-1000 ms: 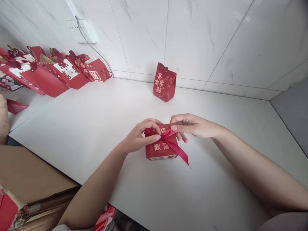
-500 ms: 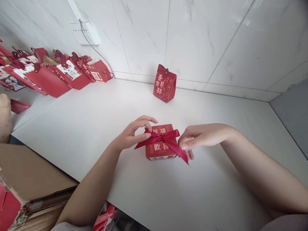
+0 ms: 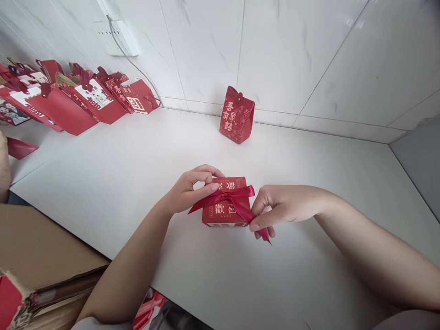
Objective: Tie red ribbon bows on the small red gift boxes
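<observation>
A small red gift box (image 3: 223, 215) with white Chinese characters lies on the white table in front of me. Around it runs a dark red satin ribbon (image 3: 240, 208), tied in a bow on top. My left hand (image 3: 192, 188) is at the box's left rear corner, thumb and curled index finger closed at the bow's left loop; another finger reaches along the back edge. Between thumb and fingers, my right hand (image 3: 282, 206) pinches the right ribbon tail beside the box, and the tail's pointed end hangs out below.
A red paper gift bag (image 3: 236, 117) stands near the tiled wall. Several red bags (image 3: 79, 103) line the back left, below a wall socket (image 3: 118, 39). Another person's hand (image 3: 3, 167) shows at the left edge. A cardboard box (image 3: 44, 247) sits at lower left.
My right hand has moved slightly toward me and left, its thumb now on the ribbon tail. The left thumb has shifted a little on the loop, and the box sits slightly further left.
</observation>
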The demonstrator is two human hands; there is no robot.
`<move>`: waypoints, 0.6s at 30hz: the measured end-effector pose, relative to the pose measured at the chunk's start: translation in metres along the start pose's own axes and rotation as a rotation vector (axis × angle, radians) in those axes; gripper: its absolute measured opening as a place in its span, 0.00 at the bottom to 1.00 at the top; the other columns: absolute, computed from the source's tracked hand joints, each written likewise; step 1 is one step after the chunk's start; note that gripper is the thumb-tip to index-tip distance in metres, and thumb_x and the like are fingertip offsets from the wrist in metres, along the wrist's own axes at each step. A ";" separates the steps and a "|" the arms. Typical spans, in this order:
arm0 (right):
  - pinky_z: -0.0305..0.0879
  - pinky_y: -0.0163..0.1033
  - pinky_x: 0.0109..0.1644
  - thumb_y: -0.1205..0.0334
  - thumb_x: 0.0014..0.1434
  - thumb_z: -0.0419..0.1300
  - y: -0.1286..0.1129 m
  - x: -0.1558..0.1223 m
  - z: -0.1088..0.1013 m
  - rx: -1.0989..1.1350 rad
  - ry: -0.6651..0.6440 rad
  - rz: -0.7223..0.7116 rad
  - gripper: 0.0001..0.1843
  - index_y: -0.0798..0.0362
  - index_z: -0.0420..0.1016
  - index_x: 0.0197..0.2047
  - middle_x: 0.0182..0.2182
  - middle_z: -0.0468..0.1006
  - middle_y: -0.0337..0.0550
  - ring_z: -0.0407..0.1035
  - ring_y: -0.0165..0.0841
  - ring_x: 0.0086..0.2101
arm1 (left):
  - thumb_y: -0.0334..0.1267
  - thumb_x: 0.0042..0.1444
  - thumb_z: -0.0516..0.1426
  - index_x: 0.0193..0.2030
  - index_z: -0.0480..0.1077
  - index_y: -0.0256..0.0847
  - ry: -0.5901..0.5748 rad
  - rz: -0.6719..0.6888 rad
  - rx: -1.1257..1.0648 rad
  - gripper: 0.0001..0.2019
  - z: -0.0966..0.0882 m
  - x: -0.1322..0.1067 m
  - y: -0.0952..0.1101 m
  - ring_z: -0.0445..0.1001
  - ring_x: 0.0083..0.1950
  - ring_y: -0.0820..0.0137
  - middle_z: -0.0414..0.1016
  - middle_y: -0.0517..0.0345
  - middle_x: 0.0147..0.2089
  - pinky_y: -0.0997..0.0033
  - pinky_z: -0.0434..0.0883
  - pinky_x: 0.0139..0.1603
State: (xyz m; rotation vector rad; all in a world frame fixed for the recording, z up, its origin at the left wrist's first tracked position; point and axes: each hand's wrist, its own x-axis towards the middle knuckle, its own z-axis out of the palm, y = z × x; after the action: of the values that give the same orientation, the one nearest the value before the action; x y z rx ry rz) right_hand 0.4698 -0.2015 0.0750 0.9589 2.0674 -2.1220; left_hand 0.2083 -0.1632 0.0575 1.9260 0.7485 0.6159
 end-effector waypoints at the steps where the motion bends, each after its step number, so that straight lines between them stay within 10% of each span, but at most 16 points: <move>1: 0.69 0.36 0.36 0.50 0.61 0.61 -0.001 -0.001 0.000 -0.033 0.008 -0.024 0.16 0.55 0.81 0.33 0.31 0.81 0.43 0.75 0.32 0.30 | 0.40 0.63 0.53 0.25 0.62 0.38 0.000 0.005 -0.003 0.16 0.000 0.000 0.000 0.71 0.51 0.65 0.71 0.51 0.51 0.63 0.70 0.52; 18: 0.68 0.35 0.37 0.54 0.65 0.57 -0.005 -0.015 -0.007 -0.202 -0.038 0.016 0.15 0.53 0.81 0.36 0.32 0.82 0.43 0.75 0.32 0.31 | 0.37 0.64 0.53 0.24 0.59 0.37 -0.067 -0.007 0.005 0.16 -0.002 0.003 0.001 0.71 0.48 0.67 0.71 0.52 0.50 0.66 0.69 0.48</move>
State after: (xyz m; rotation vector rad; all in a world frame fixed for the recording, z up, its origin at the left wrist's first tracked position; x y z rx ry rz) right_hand 0.4822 -0.2002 0.0865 0.8985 2.1951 -1.8630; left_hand 0.2094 -0.1602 0.0594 1.9380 0.7142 0.5428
